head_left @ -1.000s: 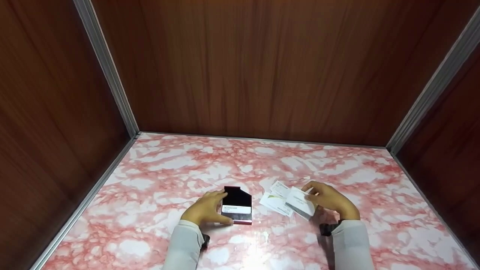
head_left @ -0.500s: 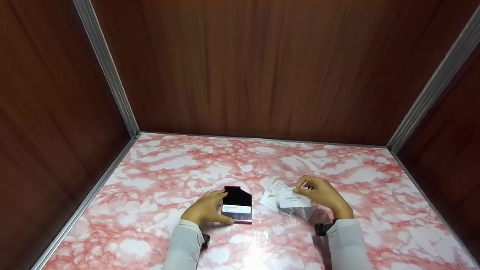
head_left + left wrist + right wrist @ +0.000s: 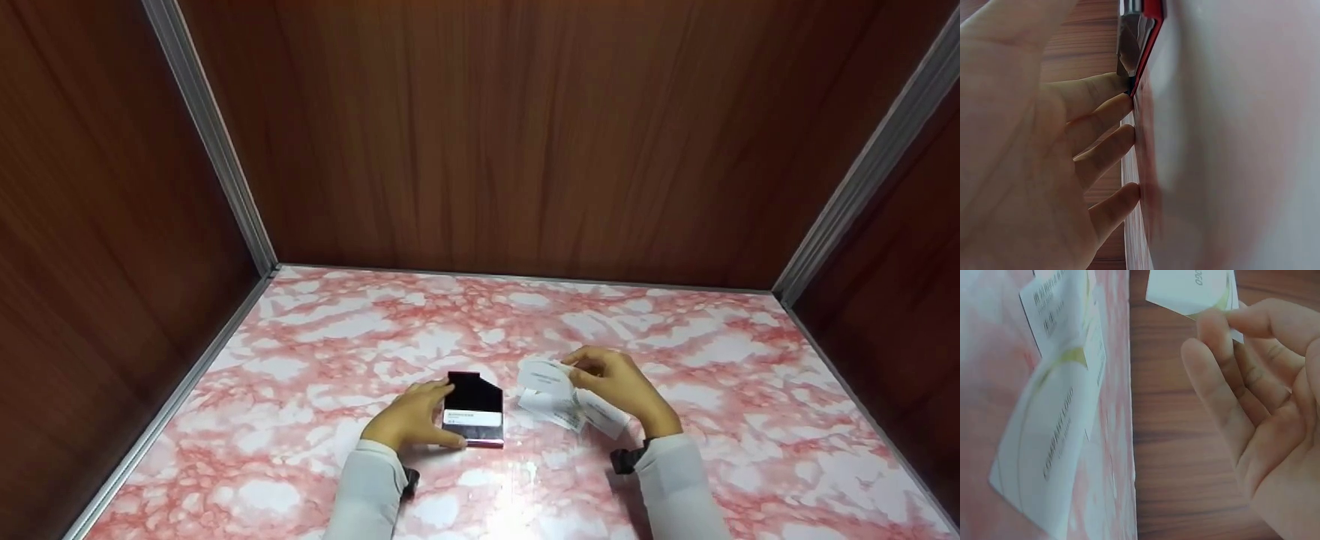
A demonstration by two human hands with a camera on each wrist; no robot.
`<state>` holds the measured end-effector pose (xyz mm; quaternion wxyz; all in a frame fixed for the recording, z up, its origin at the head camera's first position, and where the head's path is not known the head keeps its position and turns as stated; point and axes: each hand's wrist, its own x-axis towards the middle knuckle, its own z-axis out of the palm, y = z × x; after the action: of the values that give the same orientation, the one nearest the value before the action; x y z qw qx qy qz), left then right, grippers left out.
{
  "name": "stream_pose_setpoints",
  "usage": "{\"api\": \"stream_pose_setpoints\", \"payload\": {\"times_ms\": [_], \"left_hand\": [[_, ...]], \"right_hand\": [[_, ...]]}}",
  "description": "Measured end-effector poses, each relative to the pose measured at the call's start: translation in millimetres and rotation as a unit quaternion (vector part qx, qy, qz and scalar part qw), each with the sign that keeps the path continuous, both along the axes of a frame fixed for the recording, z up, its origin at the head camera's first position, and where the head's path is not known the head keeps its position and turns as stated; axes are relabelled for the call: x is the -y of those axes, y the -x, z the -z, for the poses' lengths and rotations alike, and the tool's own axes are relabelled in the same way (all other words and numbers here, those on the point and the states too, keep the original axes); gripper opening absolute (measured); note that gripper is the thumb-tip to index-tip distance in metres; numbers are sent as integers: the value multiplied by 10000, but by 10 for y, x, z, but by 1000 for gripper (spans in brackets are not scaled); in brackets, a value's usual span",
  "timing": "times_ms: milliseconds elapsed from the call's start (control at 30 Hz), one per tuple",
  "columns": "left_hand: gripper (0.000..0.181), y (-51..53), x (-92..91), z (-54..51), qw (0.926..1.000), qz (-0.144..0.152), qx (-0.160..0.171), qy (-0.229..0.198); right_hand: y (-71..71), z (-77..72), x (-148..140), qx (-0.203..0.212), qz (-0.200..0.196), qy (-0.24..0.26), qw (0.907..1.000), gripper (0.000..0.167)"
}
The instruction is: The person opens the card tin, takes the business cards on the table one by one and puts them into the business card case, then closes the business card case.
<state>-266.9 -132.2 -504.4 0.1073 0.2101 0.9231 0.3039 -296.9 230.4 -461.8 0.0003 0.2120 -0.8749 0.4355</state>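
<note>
My left hand (image 3: 411, 416) holds the left side of a black card case (image 3: 471, 394), index finger near its upper edge and thumb at the lower one. A white label strip crosses the case; its red side edge (image 3: 1148, 53) shows in the left wrist view. Pinched between my right thumb and fingers, a white card (image 3: 545, 377) is raised above other white cards. My right hand (image 3: 619, 382) is to the right of it. The right wrist view has the pinched card (image 3: 1188, 289) above a loose card printed "COMPANY LOGO" (image 3: 1050, 433) lying on the others.
The tabletop (image 3: 360, 322) has a red and white marbled pattern. Brown wood-grain panels (image 3: 487, 135) stand behind and at both sides, with grey metal strips (image 3: 217, 142) at the corners. Loose cards (image 3: 604, 414) lie right of the case.
My right hand has moved left, carrying a card from the right side of the loose cards to above their left side. My left hand and the case have stayed in place.
</note>
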Motion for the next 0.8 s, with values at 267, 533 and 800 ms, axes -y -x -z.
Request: {"api": "stream_pose_setpoints", "payload": {"times_ms": [267,533,800], "left_hand": [[104,-8,2,-3,10000,-22,19,-8],[104,4,3,3,10000,-9,-71,25],[103,-7,-2,2,10000,6,-62,-31]], "right_hand": [[26,40,299,-572,-118,-87,9983,10],[46,105,535,-1101,-142,-13,9938,17],[32,104,635,-1222,-145,388,9916,16]]}}
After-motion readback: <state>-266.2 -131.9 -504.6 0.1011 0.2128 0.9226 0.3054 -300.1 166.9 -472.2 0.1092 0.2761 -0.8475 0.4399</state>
